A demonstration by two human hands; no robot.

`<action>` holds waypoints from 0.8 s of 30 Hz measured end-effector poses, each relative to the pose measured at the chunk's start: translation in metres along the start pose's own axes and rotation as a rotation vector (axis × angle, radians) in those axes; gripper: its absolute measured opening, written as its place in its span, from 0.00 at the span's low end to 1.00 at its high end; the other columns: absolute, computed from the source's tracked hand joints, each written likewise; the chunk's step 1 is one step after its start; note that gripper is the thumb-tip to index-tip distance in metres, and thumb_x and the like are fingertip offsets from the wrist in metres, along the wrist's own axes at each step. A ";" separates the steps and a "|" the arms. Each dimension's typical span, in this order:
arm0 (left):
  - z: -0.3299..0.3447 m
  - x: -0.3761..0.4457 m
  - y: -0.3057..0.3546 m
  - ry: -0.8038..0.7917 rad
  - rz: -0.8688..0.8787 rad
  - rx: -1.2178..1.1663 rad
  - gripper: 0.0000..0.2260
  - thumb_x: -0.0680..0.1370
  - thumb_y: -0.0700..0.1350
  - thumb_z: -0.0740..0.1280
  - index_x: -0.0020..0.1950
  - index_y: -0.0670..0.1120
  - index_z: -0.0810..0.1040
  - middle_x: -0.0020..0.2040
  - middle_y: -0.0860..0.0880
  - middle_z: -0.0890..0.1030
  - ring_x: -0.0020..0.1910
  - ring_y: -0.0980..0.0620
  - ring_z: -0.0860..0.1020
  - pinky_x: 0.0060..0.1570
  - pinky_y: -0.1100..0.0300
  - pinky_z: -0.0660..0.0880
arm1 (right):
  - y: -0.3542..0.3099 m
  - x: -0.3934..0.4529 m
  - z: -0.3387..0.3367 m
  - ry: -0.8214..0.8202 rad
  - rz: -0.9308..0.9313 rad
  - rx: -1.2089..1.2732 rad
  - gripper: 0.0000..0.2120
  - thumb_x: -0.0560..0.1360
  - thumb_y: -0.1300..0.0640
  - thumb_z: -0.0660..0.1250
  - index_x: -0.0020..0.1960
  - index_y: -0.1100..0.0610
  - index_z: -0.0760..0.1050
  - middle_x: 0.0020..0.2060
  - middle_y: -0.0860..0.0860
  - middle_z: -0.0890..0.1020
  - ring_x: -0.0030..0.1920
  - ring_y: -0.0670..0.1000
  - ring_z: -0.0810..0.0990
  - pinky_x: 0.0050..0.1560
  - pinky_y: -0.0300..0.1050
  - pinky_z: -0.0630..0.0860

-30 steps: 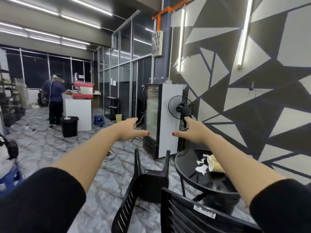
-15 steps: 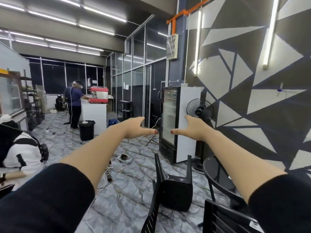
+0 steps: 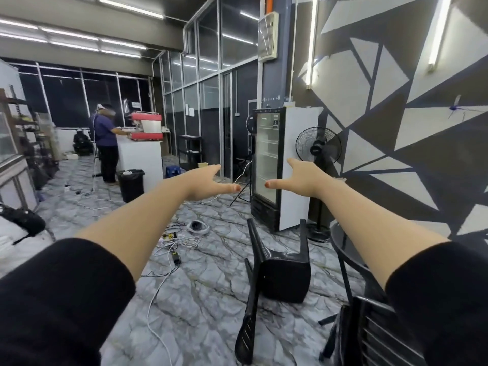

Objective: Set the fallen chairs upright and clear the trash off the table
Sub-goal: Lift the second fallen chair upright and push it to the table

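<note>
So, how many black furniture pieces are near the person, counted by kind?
Fallen chairs: 1, the tipped chair on the floor.
Other chairs: 1, a slatted chair at the bottom right, only partly in view.
Tables: 1, the round table behind the right arm.
Total: 3

Left hand [image 3: 203,184]: arm outstretched, black sleeve, palm apparently down, empty, thumb pointing inward. Right hand [image 3: 301,178]: mirrored pose, empty, thumb tips near but apart.

Black chair [image 3: 282,276], seemingly grey-veined marble floor [image 3: 206,291]
</note>
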State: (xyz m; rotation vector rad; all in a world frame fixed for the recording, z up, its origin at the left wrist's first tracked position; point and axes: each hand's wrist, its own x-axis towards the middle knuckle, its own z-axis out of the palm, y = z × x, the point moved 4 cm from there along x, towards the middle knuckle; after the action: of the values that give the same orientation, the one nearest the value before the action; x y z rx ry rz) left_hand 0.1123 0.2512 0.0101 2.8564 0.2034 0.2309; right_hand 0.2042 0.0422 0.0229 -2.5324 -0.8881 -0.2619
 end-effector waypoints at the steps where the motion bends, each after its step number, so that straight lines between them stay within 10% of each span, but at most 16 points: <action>1: 0.003 0.008 -0.004 -0.004 0.001 0.003 0.47 0.67 0.73 0.57 0.77 0.46 0.48 0.78 0.45 0.54 0.75 0.45 0.58 0.71 0.50 0.57 | 0.003 0.008 0.006 -0.005 0.006 -0.003 0.52 0.65 0.32 0.65 0.74 0.62 0.49 0.73 0.59 0.61 0.72 0.59 0.61 0.67 0.51 0.62; 24: 0.032 0.255 -0.103 -0.021 -0.012 0.018 0.45 0.70 0.68 0.61 0.77 0.45 0.47 0.78 0.46 0.52 0.75 0.47 0.56 0.72 0.51 0.55 | 0.069 0.281 0.110 -0.101 -0.011 0.013 0.50 0.66 0.32 0.65 0.74 0.61 0.50 0.73 0.59 0.62 0.70 0.60 0.63 0.65 0.52 0.65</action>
State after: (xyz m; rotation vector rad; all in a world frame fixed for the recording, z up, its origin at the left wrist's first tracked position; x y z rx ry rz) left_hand 0.3551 0.3819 -0.0138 2.8728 0.2200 0.1971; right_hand 0.4691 0.1987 -0.0094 -2.5482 -0.9390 -0.1323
